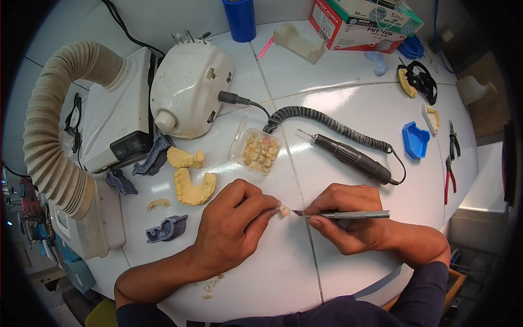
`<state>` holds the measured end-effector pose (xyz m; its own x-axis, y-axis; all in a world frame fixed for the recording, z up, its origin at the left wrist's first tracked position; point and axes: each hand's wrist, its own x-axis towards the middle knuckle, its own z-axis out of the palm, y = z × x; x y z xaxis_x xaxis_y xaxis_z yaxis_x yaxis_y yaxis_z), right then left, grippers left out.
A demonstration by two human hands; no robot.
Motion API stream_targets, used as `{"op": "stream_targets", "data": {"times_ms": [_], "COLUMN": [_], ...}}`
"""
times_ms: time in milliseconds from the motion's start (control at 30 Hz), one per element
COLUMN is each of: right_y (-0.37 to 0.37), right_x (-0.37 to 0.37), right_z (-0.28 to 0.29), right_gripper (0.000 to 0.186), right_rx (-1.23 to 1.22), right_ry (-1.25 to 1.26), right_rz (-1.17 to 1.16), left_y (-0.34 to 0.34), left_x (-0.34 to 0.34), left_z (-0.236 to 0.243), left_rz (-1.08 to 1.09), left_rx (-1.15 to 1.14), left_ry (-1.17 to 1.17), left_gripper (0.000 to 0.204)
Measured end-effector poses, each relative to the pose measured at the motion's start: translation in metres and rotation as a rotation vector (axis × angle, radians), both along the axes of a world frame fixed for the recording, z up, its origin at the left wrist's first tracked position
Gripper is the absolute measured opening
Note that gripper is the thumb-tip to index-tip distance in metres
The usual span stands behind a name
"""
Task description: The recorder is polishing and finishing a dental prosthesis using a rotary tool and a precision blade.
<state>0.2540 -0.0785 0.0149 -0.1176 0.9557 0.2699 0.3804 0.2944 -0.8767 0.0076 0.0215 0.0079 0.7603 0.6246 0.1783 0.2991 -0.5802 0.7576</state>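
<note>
Cream in colour, the small piece (284,210) is sitting above the white tabletop (272,261), between the two hands, and I am viewing it from overhead. The left hand (233,224) is pinching it between thumb and index fingertips, with the remaining fingers curling inward. The right hand (348,218) is gripping a slim metal knife (362,215), its thumb and index finger pressing on the handle close to the blade and its other fingers folding beneath. The blade is pointing left at the piece; from this view I am not able to tell whether the edge is touching. Beyond the hands, a clear plastic box (238,140) is standing with its lid open, holding many small tooth-coloured pieces (260,155). Two yellow casts (186,192) are lying left of the box, and grey-blue moulds (166,229) are resting around them. Cream fragments (210,287) are lying beside the left forearm. A dark rotary handpiece (351,158) is lying beyond the right hand, its coiled cord (332,124) curving toward a white control unit (188,90). Farther left, a corrugated hose (41,128) is arching over; at the far right, red-handled pliers (449,182) are lying near a blue tray (415,140).
</note>
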Motion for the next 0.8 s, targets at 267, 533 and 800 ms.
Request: {"op": "stream_targets", "data": {"times_ms": [267, 533, 800], "right_y": [0.0012, -0.0002, 0.0004], "right_x": [-0.0004, -0.0005, -0.0013], "right_z": [-0.0014, 0.0017, -0.002], "right_gripper": [0.011, 0.013, 0.014], "right_rx": [0.04, 0.029, 0.049], "right_ry": [-0.024, -0.048, -0.049], "right_rz": [0.05, -0.039, 0.006], "left_y": [0.0008, -0.0003, -0.0022], "left_x": [-0.0015, 0.0016, 0.002], "left_z": [0.0019, 0.0029, -0.0008], "left_rz": [-0.028, -0.009, -0.007], "left_rx": [0.037, 0.03, 0.051], "left_ry": [0.036, 0.008, 0.031], "left_gripper": [0.026, 0.032, 0.034]}}
